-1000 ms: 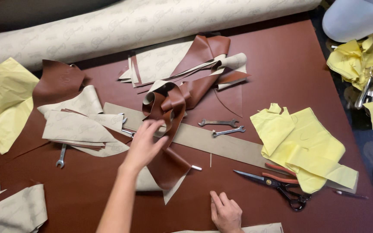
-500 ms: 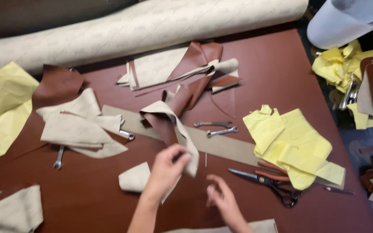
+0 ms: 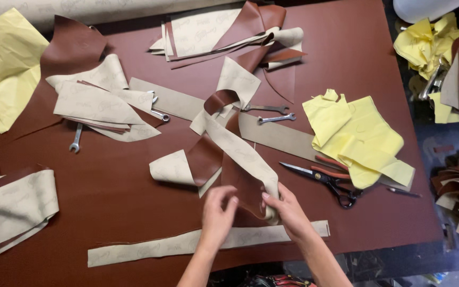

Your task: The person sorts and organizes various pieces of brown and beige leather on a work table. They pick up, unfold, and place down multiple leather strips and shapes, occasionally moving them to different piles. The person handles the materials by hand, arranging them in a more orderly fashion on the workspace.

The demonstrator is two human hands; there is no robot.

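Observation:
A long twisted strip of brown leather with a beige printed backing (image 3: 229,143) runs from the table's middle toward me. My right hand (image 3: 288,210) pinches its near end, fingers closed on the beige edge. My left hand (image 3: 218,212) rests beside it with fingers curled, touching the brown side of the same strip. A flat beige strip (image 3: 150,248) lies on the table under my wrists.
Scissors with orange handles (image 3: 325,175) lie right of my hands beside yellow paper sheets (image 3: 359,135). Wrenches (image 3: 274,118) (image 3: 75,139) and more leather offcuts (image 3: 96,103) are spread over the brown table (image 3: 112,207). A beige roll (image 3: 107,8) lies along the far edge.
My left hand pulled the leather strip from mid-table toward me, and both hands now meet at its near end. The view has also tilted nearer the table's front edge.

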